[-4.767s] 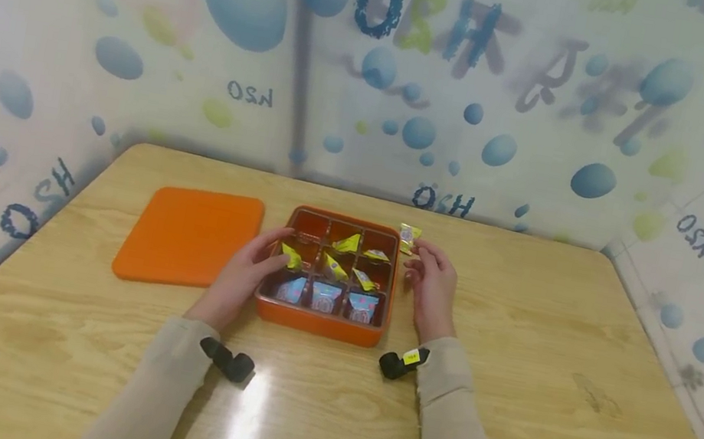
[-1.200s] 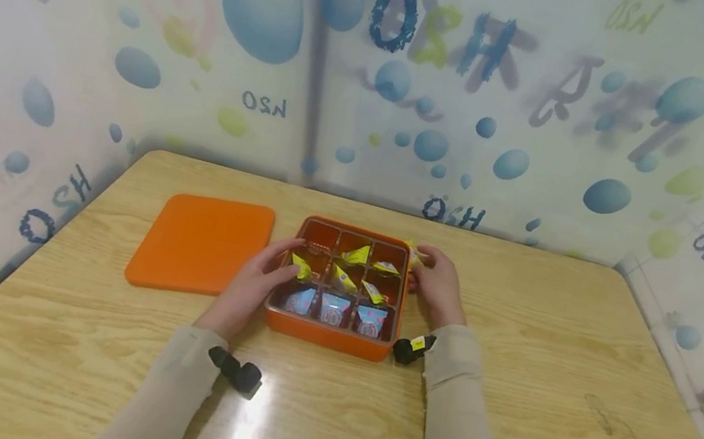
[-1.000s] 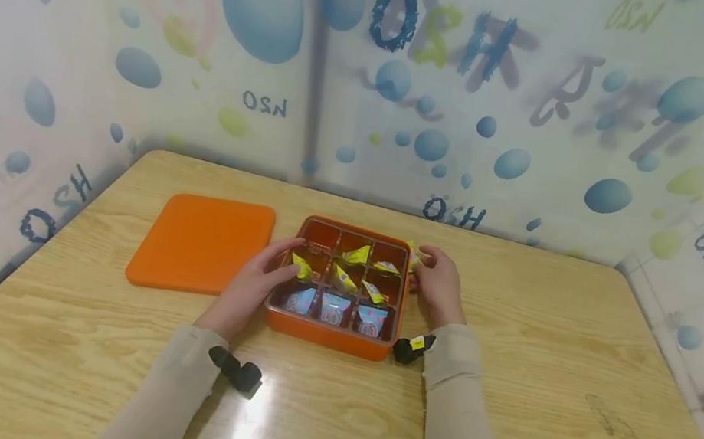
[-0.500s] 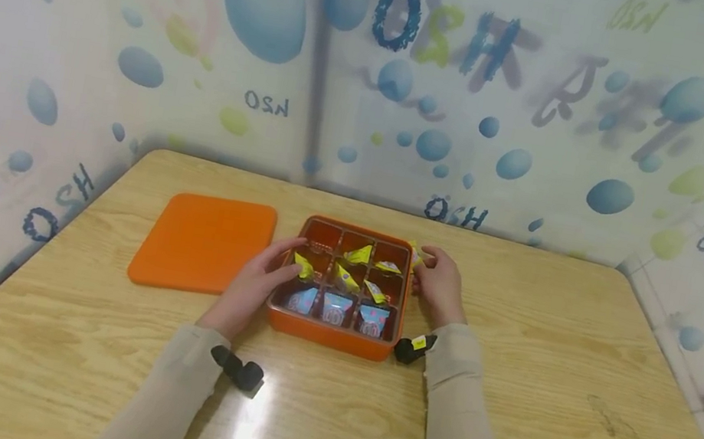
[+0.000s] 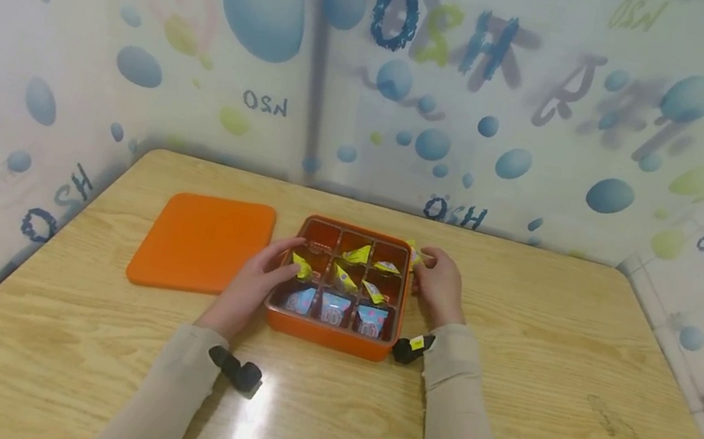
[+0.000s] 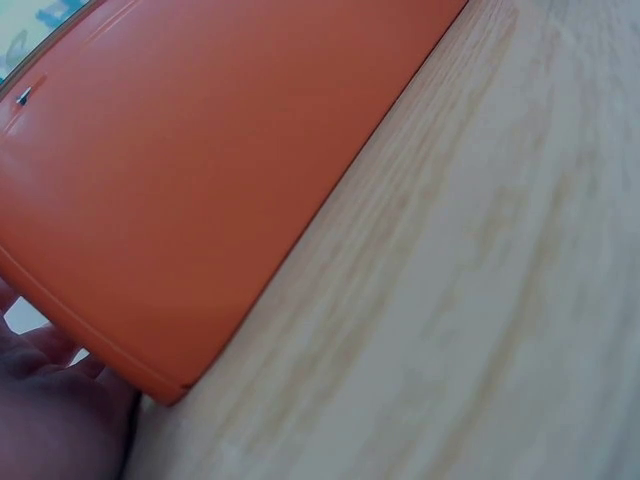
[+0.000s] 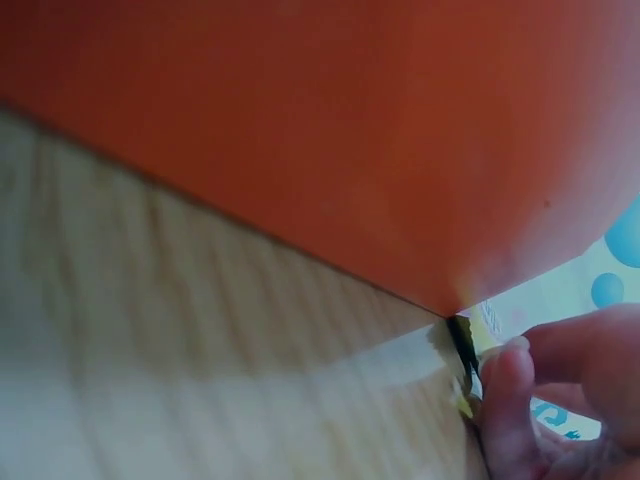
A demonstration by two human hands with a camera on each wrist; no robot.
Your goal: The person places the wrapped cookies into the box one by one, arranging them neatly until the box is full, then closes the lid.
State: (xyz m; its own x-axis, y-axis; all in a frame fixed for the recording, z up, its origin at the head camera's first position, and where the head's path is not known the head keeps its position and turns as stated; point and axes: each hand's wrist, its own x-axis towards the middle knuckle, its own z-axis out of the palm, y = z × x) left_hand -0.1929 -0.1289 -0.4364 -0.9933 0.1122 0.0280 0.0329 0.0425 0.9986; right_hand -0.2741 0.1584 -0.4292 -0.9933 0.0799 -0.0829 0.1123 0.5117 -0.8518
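Observation:
An orange box (image 5: pixel 325 335) with a divided clear tray inside stands mid-table. Yellow-wrapped candies (image 5: pixel 356 254) lie in its back and middle rows; the back left compartment shows none. Blue packets (image 5: pixel 334 310) fill the front row. My left hand (image 5: pixel 251 280) holds the box at its left side, thumb over the rim by a yellow candy (image 5: pixel 301 266) and fingers along the outer wall. Beside the back right corner, my right hand (image 5: pixel 441 287) pinches another yellow candy packet (image 5: pixel 414 255) between thumb and forefinger, partly hidden by the fingers; the right wrist view shows the pinch close up.
A flat orange lid (image 5: pixel 202 245) lies on the wooden table (image 5: pixel 316 431) left of the box. Behind the table rises a patterned wall (image 5: pixel 372 99). Small black wrist cameras (image 5: pixel 236 371) sit on both sleeves.
Since the oldest frame my right fingers have closed on the yellow packet, which is nearer the box's wall. My left hand keeps its hold. Over the last second nothing visibly moves except slight camera shift.

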